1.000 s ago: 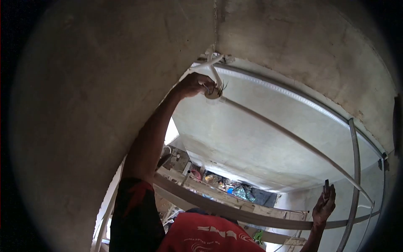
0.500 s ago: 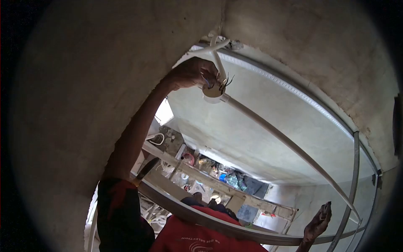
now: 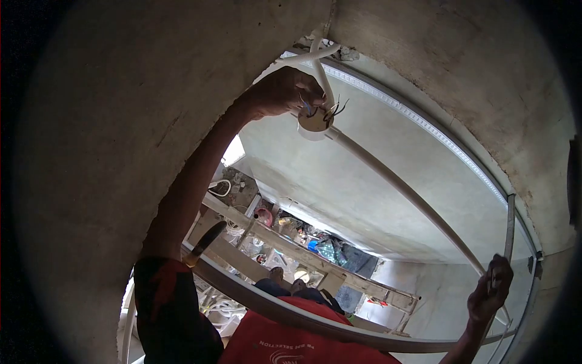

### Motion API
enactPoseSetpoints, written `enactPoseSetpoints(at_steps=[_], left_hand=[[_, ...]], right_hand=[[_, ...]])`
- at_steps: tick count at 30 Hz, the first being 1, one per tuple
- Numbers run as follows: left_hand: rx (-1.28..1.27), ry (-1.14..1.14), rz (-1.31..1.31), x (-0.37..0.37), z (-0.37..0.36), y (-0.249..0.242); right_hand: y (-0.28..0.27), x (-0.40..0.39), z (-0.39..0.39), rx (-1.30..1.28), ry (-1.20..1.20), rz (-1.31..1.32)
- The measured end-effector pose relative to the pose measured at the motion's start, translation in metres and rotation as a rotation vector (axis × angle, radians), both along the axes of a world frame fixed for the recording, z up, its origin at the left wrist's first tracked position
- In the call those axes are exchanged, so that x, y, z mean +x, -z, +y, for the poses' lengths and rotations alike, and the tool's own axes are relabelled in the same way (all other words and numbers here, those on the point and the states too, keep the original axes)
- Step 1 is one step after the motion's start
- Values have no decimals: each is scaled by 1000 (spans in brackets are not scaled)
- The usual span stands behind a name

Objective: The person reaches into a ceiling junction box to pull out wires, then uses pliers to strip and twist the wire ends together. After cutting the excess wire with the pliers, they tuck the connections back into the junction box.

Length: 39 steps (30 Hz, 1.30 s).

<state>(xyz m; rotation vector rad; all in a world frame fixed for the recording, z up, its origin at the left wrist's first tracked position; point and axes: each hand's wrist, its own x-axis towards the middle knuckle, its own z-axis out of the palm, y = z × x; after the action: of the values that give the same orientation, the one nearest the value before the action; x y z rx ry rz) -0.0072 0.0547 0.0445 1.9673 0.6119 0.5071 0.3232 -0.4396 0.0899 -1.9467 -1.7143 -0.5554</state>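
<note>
My left hand (image 3: pixel 290 92) reaches up to a round white junction box (image 3: pixel 314 128), its fingers closed at the rim. Several thin wires (image 3: pixel 338 110) with bent ends stick out of the box's opening, right by the fingertips. A white conduit pipe (image 3: pixel 403 185) runs from the box down to the right, and another conduit (image 3: pixel 321 76) meets it from above. At the lower right, my right hand (image 3: pixel 491 288) is closed over a grey metal bar (image 3: pixel 510 227), near the far end of the long conduit.
A curved metal rail (image 3: pixel 260 301) passes in front of my red shirt (image 3: pixel 297 340). Beside my left elbow is a dark blade-like piece (image 3: pixel 211 236). Far below lie wooden planks (image 3: pixel 303 253), a pink basin (image 3: pixel 264 215) and scattered materials. Rough plastered surfaces (image 3: pixel 121 121) surround the opening.
My right hand has moved up and right to the metal bar. My left hand stays at the junction box, and the view has shifted slightly.
</note>
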Motion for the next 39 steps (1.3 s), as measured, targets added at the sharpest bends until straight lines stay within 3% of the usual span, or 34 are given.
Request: enactPoseSetpoints(at_steps=[2, 3, 4, 6, 8, 9, 10, 19, 21, 28, 31, 39], left_hand=[[5, 6, -4, 0, 0, 2], [5, 13, -4, 0, -1, 2], [6, 13, -8, 0, -1, 2], [211, 35, 86, -2, -3, -1], [234, 9, 85, -3, -6, -3], [258, -15, 86, -3, -7, -3], [258, -15, 82, -3, -8, -3], [140, -104, 52, -1, -16, 1], [278, -86, -59, -1, -14, 8], [366, -52, -109, 0, -10, 16], [327, -50, -146, -2, -13, 15], [364, -116, -69, -2, -18, 11]], right_hand=[[-12, 3, 22, -83, -85, -159], [-12, 4, 32, -63, -68, -97], [-27, 1, 48, -148, -166, -241], [-32, -7, 73, -168, -165, -93], [-46, -12, 106, -206, -166, -435], [-41, -20, 122, -222, -123, -118], [-49, -23, 143, -130, -254, -363], [-61, -60, 278, -260, -252, -585], [-63, -64, 299, -150, -375, -695], [-67, -95, 345, -179, -502, -724], [-77, -107, 353, -288, -429, -861], [-86, -130, 354, -424, -412, -784]])
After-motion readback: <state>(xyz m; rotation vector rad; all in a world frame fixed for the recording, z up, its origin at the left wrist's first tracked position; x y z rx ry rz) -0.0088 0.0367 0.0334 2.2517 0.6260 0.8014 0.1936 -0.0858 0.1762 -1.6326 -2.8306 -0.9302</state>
